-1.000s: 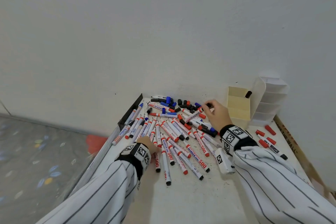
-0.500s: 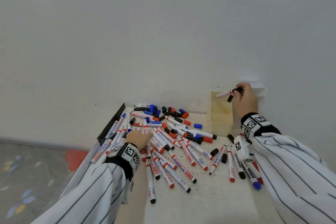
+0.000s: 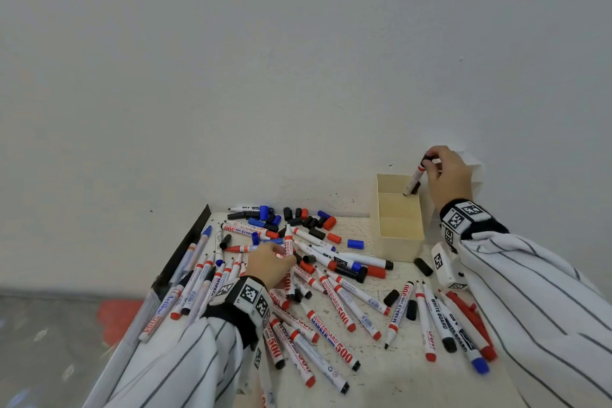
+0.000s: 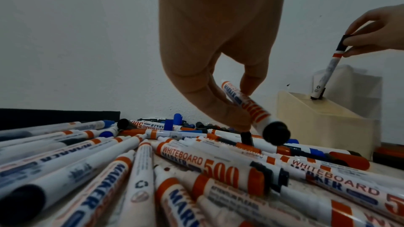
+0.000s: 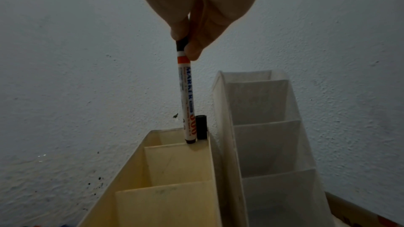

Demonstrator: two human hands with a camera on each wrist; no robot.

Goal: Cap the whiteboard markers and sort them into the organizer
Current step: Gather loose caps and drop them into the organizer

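My right hand (image 3: 430,161) (image 5: 186,47) pinches the black cap of a white whiteboard marker (image 3: 414,177) (image 5: 187,99) (image 4: 328,72). It hangs upright with its lower end just inside the back compartment of the cream organizer (image 3: 400,242) (image 5: 166,204) (image 4: 317,123). A black-capped marker (image 5: 201,127) stands in that compartment beside it. My left hand (image 3: 281,255) (image 4: 242,110) pinches another white and orange marker (image 3: 288,242) (image 4: 251,110), tilted just above the pile of markers (image 3: 331,301). Loose black, blue and red caps (image 3: 311,220) lie at the back.
A white stepped organizer (image 3: 470,162) (image 5: 262,103) stands right of the cream one, against the wall. A black rail (image 3: 185,248) runs along the table's left edge, with floor beyond it. More markers (image 3: 443,321) lie under my right forearm. Cardboard (image 5: 360,213) borders the right side.
My right hand carried the marker from the pile to the organizer, turned it upright and lowered its end into the back compartment. My left hand has lifted a marker off the pile.
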